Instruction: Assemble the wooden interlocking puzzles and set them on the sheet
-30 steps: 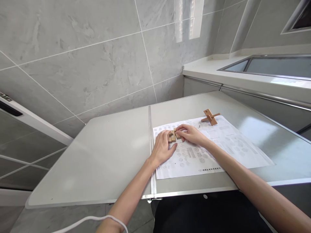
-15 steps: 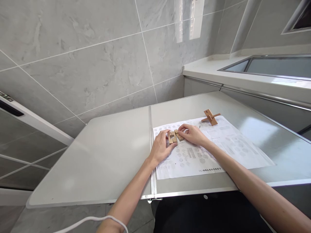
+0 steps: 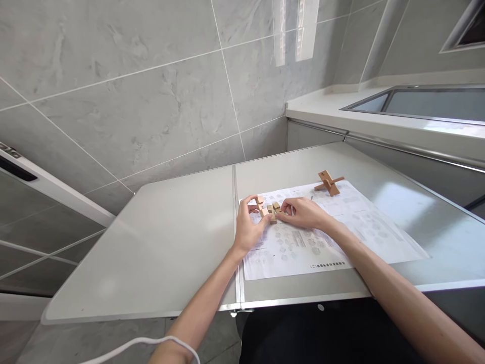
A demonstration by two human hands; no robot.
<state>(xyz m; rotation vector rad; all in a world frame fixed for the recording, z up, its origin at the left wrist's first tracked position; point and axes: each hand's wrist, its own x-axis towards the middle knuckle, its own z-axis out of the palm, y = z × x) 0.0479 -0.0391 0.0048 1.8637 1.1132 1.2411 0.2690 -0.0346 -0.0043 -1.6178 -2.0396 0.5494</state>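
Note:
My left hand grips a notched wooden puzzle piece by its ends, between thumb and fingers. The piece is tilted up from the printed sheet. Just right of it, another notched wooden block lies on the paper near my left thumb. My right hand has its fingers pinched together at a wooden piece beside that block; its fingertips partly cover this piece. Farther back stands a brown crossed wooden puzzle marked with a 2, with neither hand on it.
The sheet lies on a grey folding table with a metal seam. A tiled wall rises behind. At the right is a white counter ledge. A white cable passes by my left forearm.
My left hand has tilted its notched piece up and away from the neighbouring block, which now shows separately. My right fingers have shifted slightly right and toward me.

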